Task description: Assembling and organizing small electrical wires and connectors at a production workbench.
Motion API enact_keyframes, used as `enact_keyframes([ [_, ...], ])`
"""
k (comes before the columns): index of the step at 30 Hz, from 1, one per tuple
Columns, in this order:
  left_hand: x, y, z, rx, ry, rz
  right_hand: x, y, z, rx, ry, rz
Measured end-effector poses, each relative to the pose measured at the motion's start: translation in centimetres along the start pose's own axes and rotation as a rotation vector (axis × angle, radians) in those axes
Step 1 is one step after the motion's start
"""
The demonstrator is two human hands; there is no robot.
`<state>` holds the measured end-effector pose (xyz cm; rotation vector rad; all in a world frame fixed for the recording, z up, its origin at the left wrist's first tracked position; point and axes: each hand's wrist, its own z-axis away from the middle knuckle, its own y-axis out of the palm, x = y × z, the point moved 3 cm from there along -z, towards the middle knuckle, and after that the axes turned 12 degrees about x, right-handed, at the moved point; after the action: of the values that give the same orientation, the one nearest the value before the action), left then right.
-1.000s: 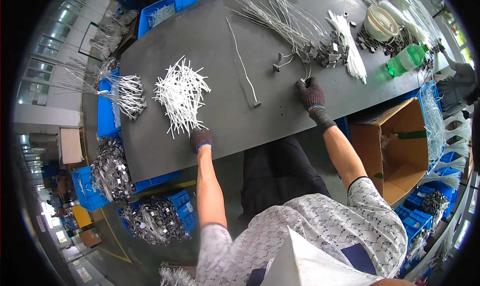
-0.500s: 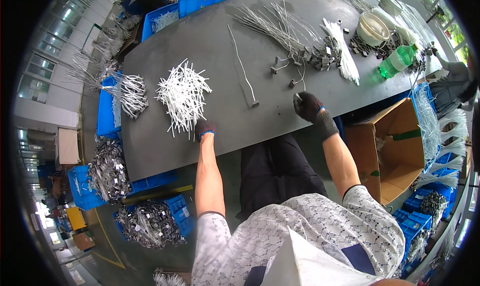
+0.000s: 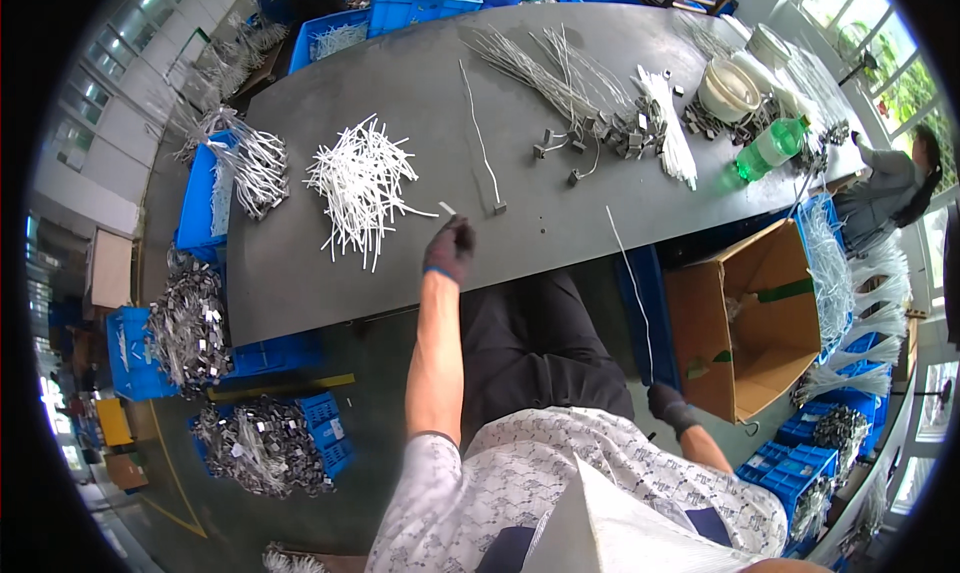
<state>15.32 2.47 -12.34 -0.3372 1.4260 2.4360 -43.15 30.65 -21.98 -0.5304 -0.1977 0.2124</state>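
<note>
My left hand [image 3: 450,250], in a dark glove, is over the table's near edge, fingers closed on a short white tube [image 3: 446,209]. Just left of it lies a loose pile of white tubes [image 3: 362,191]. My right hand [image 3: 672,407], also gloved, is low beside my thigh, closed around the bottom end of a long thin wire [image 3: 634,285]. That wire runs up past the table edge; whatever is at its gripped end is hidden. Ahead of my left hand, a single wire with a small grey block [image 3: 499,209] at its near end lies on the table.
Wires with grey blocks [image 3: 630,133], a white tube bundle [image 3: 668,138], a green bottle [image 3: 772,151] and a white bucket [image 3: 728,91] are at the table's right. An open cardboard box [image 3: 745,323] stands below. Blue crates [image 3: 205,198] flank the table. Another person [image 3: 890,178] is at far right.
My left hand has moved right, away from the pile, with a white tube. My right hand has dropped from the table edge to beside my thigh, drawing the long wire down.
</note>
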Motion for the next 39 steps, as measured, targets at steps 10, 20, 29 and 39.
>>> enact_keyframes([
  [10,10.6,18.6,0.2,0.064,0.263,-0.201,9.4,-16.4,-2.3,-0.596,-0.2,-0.19],
  [20,5.4,19.6,2.2,0.146,0.682,-0.67,7.3,-14.6,-1.9,-0.444,-0.112,-0.209],
  [29,9.1,17.4,1.5,0.196,0.563,-1.17,11.7,-23.1,0.8,-0.565,-0.383,-0.576],
  [39,14.8,13.8,8.6,0.316,0.462,-1.106,20.7,-36.5,-6.6,-1.143,-0.538,-0.421],
])
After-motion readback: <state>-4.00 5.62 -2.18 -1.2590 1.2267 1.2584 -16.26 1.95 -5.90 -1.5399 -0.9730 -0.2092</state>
